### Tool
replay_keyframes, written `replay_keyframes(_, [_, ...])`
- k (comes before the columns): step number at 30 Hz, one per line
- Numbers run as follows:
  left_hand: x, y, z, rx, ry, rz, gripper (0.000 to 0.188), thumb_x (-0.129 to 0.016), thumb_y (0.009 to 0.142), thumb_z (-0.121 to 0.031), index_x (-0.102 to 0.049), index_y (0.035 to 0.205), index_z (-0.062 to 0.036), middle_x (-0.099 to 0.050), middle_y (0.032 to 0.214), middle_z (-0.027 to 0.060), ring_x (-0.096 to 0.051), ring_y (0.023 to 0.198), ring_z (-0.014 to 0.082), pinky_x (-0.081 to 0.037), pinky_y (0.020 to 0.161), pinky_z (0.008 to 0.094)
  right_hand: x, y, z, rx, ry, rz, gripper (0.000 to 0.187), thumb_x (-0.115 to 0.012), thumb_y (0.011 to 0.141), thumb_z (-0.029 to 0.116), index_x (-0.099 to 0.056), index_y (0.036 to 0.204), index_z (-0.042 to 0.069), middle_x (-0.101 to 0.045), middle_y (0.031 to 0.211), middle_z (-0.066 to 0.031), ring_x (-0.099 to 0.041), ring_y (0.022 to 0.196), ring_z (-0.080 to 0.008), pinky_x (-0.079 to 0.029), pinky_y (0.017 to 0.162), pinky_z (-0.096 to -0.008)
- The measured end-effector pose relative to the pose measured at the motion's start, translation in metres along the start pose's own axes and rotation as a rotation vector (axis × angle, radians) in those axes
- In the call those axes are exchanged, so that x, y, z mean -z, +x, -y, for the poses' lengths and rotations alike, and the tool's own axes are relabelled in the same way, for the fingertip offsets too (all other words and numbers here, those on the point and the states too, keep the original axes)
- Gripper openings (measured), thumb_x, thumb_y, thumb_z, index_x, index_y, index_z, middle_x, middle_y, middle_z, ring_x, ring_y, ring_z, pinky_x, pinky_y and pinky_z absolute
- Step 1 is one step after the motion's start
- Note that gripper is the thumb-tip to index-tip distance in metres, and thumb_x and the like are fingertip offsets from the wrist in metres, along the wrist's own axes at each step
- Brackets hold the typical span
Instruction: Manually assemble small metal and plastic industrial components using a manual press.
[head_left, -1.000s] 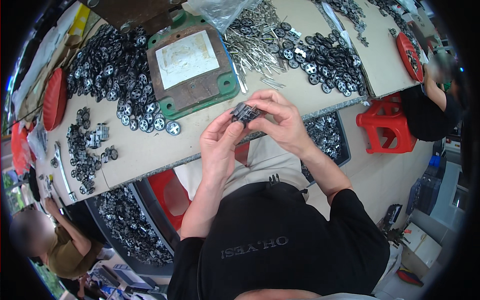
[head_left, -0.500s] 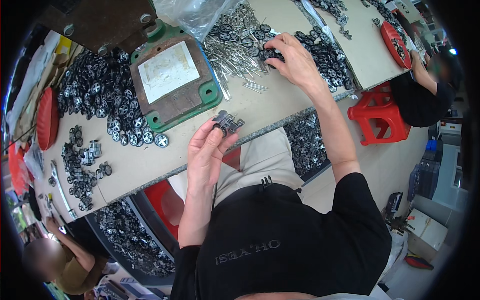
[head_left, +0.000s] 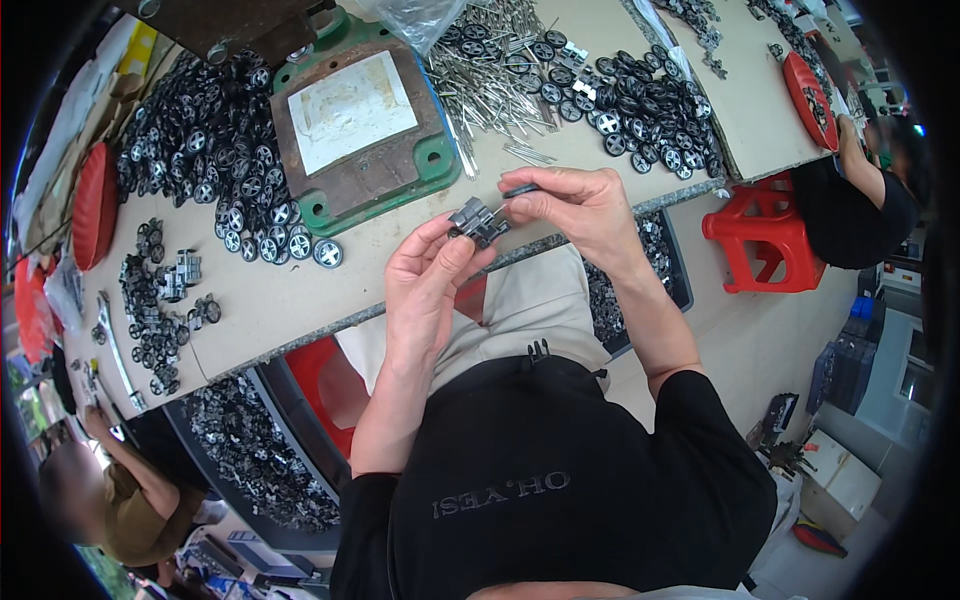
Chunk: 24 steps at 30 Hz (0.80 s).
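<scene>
My left hand [head_left: 425, 285] is closed around a small grey toy car chassis [head_left: 478, 221], held above the table's front edge. Beside it, my right hand [head_left: 588, 212] pinches a black toy wheel [head_left: 520, 190] between thumb and fingers. A thin metal axle seems to run from this wheel toward the chassis; whether it touches is too small to tell. Behind my hands lie many loose metal axles [head_left: 484, 95]. Black wheels with silver spokes [head_left: 640, 110] form a heap to the right of them.
A green-edged press base [head_left: 370, 195] stands on the table [head_left: 270, 320], with a large wheel pile [head_left: 215, 150] to its left. Part-built chassis [head_left: 150, 320] lie farther left. Bins of grey parts [head_left: 260, 460] sit below. A red stool [head_left: 760, 240] and co-workers flank the table.
My right hand has come from the wheel heap down to the chassis, bringing a wheel. My left hand still holds the chassis, now slightly farther right.
</scene>
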<state>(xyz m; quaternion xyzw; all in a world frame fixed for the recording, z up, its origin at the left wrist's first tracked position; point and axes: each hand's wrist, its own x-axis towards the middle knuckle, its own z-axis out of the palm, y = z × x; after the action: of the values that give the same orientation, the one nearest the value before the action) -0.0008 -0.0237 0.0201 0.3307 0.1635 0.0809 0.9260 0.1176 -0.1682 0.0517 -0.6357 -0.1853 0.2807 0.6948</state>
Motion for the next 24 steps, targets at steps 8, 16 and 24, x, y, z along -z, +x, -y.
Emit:
replay_keyframes(8, [0.004,-0.003,-0.001,0.016,0.018,-0.015,0.026,-0.059,0.084,-0.001,-0.053,0.108,0.0029,-0.061,0.099,0.0148,-0.062,0.089,0.0193,-0.055,0.079,0.0319,-0.002,-0.002,0.002,0.045,-0.146,0.153,0.023,-0.060,0.083,0.000,-0.063,0.105,-0.001,-0.064,0.088,-0.0081,-0.058,0.073,-0.0085,-0.048,0.062,-0.0202])
replay_keyframes(16, [0.001,-0.002,-0.001,-0.034,0.031,-0.038,0.027,-0.061,0.082,0.000,-0.054,0.108,0.0036,-0.061,0.099,0.0140,-0.062,0.088,0.0176,-0.055,0.078,0.0308,-0.006,-0.009,0.001,0.077,-0.158,0.068,0.025,-0.055,0.087,0.002,-0.060,0.111,0.000,-0.062,0.084,-0.0057,-0.057,0.072,-0.0079,-0.047,0.063,-0.0198])
replay_keyframes(24, [-0.003,-0.003,0.001,-0.074,0.042,-0.074,0.028,-0.062,0.081,0.001,-0.054,0.107,0.0037,-0.062,0.098,0.0138,-0.062,0.086,0.0174,-0.055,0.078,0.0305,-0.017,-0.012,0.002,0.181,-0.316,-0.003,0.025,-0.057,0.084,0.002,-0.061,0.109,-0.002,-0.065,0.090,-0.0109,-0.061,0.079,-0.0133,-0.048,0.067,-0.0239])
